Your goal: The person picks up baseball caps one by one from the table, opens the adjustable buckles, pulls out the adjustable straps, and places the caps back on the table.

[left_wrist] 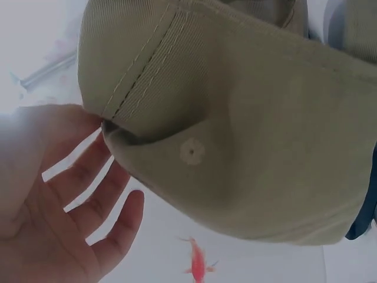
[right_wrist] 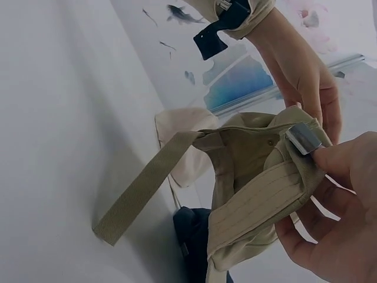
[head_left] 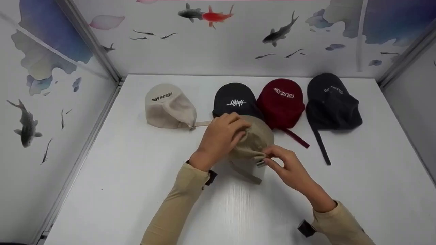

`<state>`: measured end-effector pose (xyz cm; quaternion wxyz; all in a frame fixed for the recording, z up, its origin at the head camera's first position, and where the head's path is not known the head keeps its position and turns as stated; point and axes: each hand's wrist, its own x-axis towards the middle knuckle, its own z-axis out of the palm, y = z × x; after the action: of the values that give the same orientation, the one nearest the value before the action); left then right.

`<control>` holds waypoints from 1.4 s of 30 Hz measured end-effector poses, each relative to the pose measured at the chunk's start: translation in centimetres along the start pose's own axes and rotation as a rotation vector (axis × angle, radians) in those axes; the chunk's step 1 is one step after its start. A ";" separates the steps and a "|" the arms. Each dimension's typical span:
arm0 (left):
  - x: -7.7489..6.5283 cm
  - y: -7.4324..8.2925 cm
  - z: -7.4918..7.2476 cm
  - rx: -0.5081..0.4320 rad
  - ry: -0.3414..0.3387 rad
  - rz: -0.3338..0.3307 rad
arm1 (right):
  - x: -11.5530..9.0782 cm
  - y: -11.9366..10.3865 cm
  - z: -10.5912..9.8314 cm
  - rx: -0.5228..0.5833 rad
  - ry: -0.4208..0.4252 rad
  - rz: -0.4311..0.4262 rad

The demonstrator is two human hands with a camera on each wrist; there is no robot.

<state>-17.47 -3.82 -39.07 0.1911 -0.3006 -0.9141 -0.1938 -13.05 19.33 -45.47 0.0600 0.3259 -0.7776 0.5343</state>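
A khaki baseball cap (head_left: 260,136) is held up over the middle of the table, its back opening facing the person. My left hand (head_left: 221,136) grips the cap's left side, thumb and fingers pinching the fabric edge in the left wrist view. Beside the metal buckle (right_wrist: 303,138), my right hand (right_wrist: 339,206) pinches the cap's rear edge between thumb and fingers. The loose khaki strap (right_wrist: 144,191) hangs free of the buckle. Just behind, the khaki cap overlaps a black cap (head_left: 235,97) with white lettering.
To the left on the white table (head_left: 119,170) lies a cream cap (head_left: 167,105), its strap stretched toward the left hand. A dark red cap (head_left: 281,98) and a dark navy cap (head_left: 332,102) sit at the back right, straps trailing forward. Printed panels (head_left: 238,41) enclose the table.
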 end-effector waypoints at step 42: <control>-10.1 -7.9 -9.3 -0.084 -0.038 -0.595 | -1.1 0.7 -2.0 -0.021 0.169 0.046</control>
<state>-12.71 -18.83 -37.71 0.0963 -0.0308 -0.9567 -0.2731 -13.13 21.72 -45.61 0.1163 0.2611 -0.7827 0.5529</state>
